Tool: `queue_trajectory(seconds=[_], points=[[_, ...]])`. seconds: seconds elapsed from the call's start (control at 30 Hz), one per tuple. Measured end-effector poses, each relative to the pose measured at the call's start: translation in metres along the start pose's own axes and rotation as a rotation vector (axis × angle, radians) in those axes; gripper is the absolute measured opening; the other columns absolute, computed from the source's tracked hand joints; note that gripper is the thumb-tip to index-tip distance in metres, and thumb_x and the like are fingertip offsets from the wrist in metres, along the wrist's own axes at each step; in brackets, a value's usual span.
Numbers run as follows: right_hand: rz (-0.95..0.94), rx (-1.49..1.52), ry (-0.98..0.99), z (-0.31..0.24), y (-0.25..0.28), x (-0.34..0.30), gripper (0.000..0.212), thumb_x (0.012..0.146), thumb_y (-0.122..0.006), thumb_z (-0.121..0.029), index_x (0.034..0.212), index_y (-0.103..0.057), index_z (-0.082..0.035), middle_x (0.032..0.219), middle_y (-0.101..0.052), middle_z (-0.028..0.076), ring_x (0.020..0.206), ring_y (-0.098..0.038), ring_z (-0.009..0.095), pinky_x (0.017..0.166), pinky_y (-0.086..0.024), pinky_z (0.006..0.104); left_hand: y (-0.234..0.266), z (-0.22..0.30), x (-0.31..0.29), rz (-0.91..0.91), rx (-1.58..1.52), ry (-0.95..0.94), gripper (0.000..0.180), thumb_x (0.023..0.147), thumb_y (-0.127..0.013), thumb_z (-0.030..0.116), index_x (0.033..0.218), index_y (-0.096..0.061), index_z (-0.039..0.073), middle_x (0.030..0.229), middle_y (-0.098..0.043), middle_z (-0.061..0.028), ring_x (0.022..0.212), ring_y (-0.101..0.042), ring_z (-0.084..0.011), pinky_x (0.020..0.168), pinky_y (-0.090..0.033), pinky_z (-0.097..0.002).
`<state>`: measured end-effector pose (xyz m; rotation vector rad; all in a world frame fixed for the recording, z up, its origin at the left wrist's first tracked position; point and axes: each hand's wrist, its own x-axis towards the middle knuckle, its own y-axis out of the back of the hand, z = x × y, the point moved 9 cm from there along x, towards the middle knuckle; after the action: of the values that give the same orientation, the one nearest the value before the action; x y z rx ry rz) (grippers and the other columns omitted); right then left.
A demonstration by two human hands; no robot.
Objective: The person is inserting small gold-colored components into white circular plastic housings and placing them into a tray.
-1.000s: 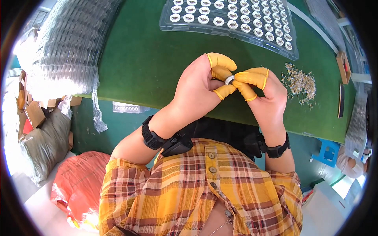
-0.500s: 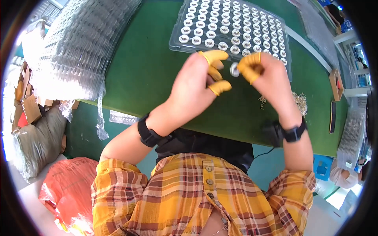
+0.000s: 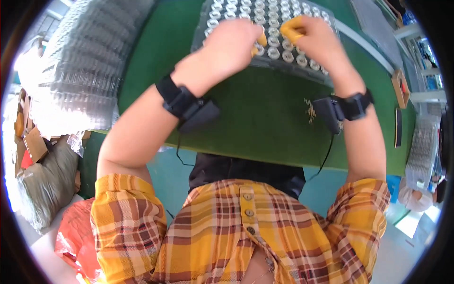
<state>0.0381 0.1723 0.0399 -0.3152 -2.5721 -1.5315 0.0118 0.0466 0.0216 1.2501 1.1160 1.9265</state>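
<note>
A clear plastic tray [image 3: 302, 72] at the far side of the table holds rows of small round white parts [image 3: 287, 57] with metallic-looking centres. My left hand [image 3: 231, 42] reaches over its front left area, yellow covers on the fingertips. Those fingers curl down at the parts, partly hidden by the hand, and anything between them is out of sight. Over the middle of the tray is my right hand [image 3: 314, 40], also in yellow fingertip covers. Its thumb and fingers press together, and I cannot make out anything in them. Each wrist wears a black strap with a box-shaped device.
Stacked clear plastic trays [image 3: 80, 61] rise at the table's left. Small metallic bits [image 3: 310, 111] lie on the green tabletop [image 3: 255, 113] near my right wrist. A small open box [image 3: 401, 89] sits at the right edge. Red [image 3: 78, 232] and grey bags stand on the floor, left.
Both hands have moved away from me, from the tray's front edge to above it. The round white part seen at my right fingertips is no longer visible there. My left fingers have curled inward.
</note>
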Motion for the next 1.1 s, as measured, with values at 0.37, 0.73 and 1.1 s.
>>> queue_trajectory(seconds=[0.37,0.73,1.1], points=[[-0.003,-0.121,-0.099,0.019,0.006,-0.143,0.014,0.076,-0.069,-0.012,0.088,-0.066,-0.007,0.079,-0.062,0.01,0.069,-0.062,0.028,0.062,-0.049,0.0373,0.014,0.034,0.004,0.072,-0.251,-0.203,0.017,0.073,-0.068,0.006,0.089,-0.065,0.006,0.081,-0.063,-0.0128,0.081,-0.062,-0.028,0.071,-0.051,-0.0366],[0.096,-0.186,-0.039,0.002,0.006,-0.168,0.014,0.073,-0.071,-0.012,0.084,-0.064,-0.007,0.075,-0.059,0.008,0.068,-0.061,0.028,0.059,-0.049,0.0371,-0.023,0.092,-0.073,-0.163,-0.77,0.193,0.032,0.081,-0.062,-0.009,0.109,-0.058,0.003,0.096,-0.057,-0.0084,0.083,-0.061,-0.0186,0.071,-0.053,-0.0262],[0.205,-0.13,0.055,0.014,0.012,-0.139,0.012,0.076,-0.068,-0.011,0.087,-0.067,-0.01,0.078,-0.06,0.008,0.072,-0.061,0.029,0.061,-0.049,0.0371,-0.045,0.093,-0.077,-0.149,-1.061,0.431,0.032,0.082,-0.064,-0.007,0.112,-0.054,0.0,0.097,-0.06,-0.0055,0.085,-0.062,-0.0122,0.076,-0.053,-0.0236]])
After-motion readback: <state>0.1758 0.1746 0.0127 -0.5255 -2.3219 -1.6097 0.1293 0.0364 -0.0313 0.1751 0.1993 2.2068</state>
